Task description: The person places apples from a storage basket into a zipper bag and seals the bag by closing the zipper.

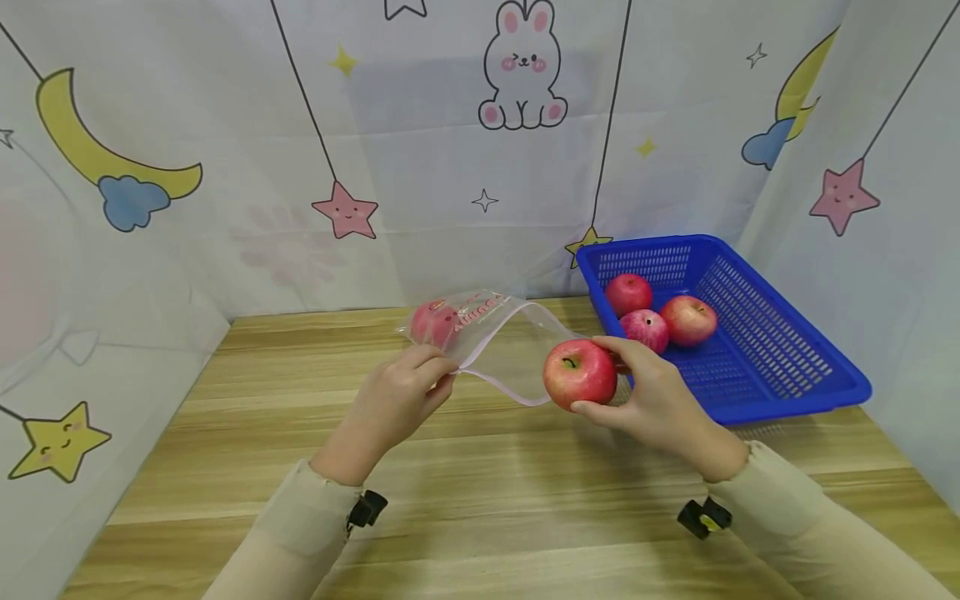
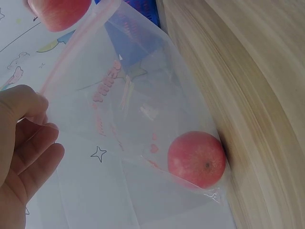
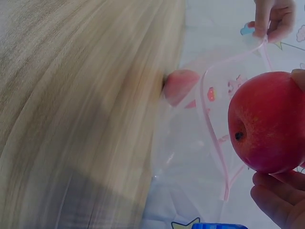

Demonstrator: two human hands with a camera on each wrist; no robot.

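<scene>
My left hand (image 1: 405,392) pinches the pink-edged rim of a clear zip bag (image 1: 517,358) printed with pink letters. The bag's mouth gapes toward the right, and one apple (image 2: 196,160) lies at its far bottom corner against the tabletop. In my right hand (image 1: 652,400) is a red apple (image 1: 580,374), gripped between thumb and fingers right at the bag's mouth. The right wrist view shows this apple (image 3: 269,121) up close, overlapping the pink rim, with fingertips (image 3: 274,193) under its side.
A blue plastic basket (image 1: 780,408) stands at the right with several apples (image 1: 688,321) inside, close behind my right hand. Wood-grain tabletop (image 1: 480,517) spreads in front. A white cloth (image 1: 420,167) with cartoon prints hangs behind and at the sides.
</scene>
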